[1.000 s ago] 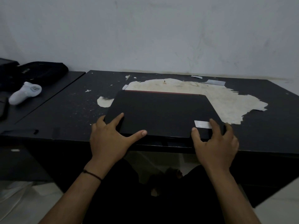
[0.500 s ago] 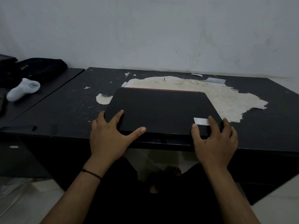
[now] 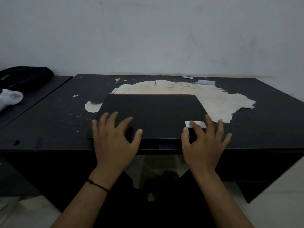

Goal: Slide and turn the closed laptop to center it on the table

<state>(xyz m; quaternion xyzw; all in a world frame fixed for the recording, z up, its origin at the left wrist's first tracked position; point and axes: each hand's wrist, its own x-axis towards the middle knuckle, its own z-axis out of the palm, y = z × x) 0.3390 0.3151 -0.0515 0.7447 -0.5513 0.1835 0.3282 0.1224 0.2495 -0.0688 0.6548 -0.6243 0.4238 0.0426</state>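
Observation:
The closed black laptop (image 3: 153, 112) lies flat near the front edge of the black table (image 3: 49, 125), its red-trimmed back edge parallel to the wall. A white sticker (image 3: 199, 124) marks its near right corner. My left hand (image 3: 113, 139) presses on the near left corner, fingers spread over the lid and thumb by the front edge. My right hand (image 3: 204, 142) presses on the near right corner the same way, partly covering the sticker. Both hands look blurred.
A large pale patch of peeled surface (image 3: 213, 99) spreads behind and to the right of the laptop. On a lower black surface at the left lie a white sock (image 3: 9, 97) and a black bag (image 3: 24, 78). The white wall stands right behind the table.
The laptop has turned slightly, so its back edge now runs square to the wall. Both hands have slid further onto the lid with fingers spread wider.

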